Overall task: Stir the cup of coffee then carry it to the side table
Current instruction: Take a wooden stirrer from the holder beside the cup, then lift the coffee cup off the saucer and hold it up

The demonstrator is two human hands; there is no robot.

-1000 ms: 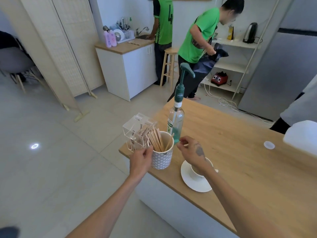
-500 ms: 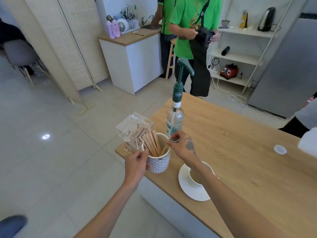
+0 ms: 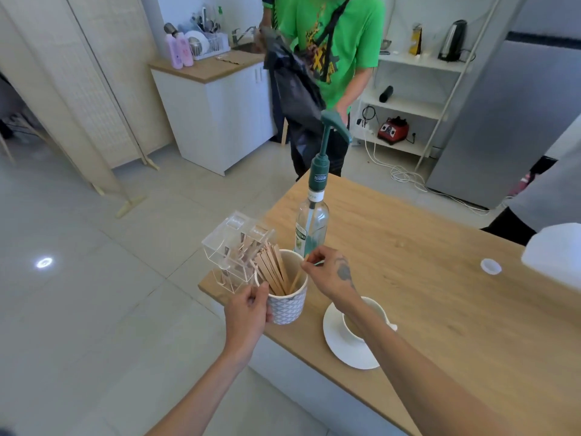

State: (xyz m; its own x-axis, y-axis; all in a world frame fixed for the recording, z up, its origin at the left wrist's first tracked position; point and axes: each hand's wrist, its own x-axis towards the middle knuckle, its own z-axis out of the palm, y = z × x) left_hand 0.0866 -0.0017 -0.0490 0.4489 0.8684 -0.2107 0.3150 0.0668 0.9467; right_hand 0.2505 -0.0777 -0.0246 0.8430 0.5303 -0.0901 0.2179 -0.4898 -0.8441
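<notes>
A white coffee cup (image 3: 375, 314) on a white saucer (image 3: 344, 350) sits near the front edge of the wooden counter (image 3: 418, 272), partly hidden by my right forearm. To its left stands a patterned holder cup (image 3: 287, 306) full of wooden stir sticks (image 3: 272, 270). My left hand (image 3: 248, 313) grips the holder cup's side. My right hand (image 3: 327, 275) hovers over the holder's rim, fingertips pinched on the top of one wooden stick (image 3: 297, 278) whose lower end is still inside the holder.
A syrup bottle with a green pump (image 3: 312, 215) stands just behind the holder, and a clear acrylic organiser (image 3: 234, 250) sits at the counter corner. A small white lid (image 3: 490, 266) and a white container (image 3: 553, 253) lie to the right. A person in a green shirt (image 3: 330, 58) stands beyond the counter.
My right hand reached from above the coffee cup to the holder and pinched a stick. My left hand closed on the holder cup. The person in green moved closer.
</notes>
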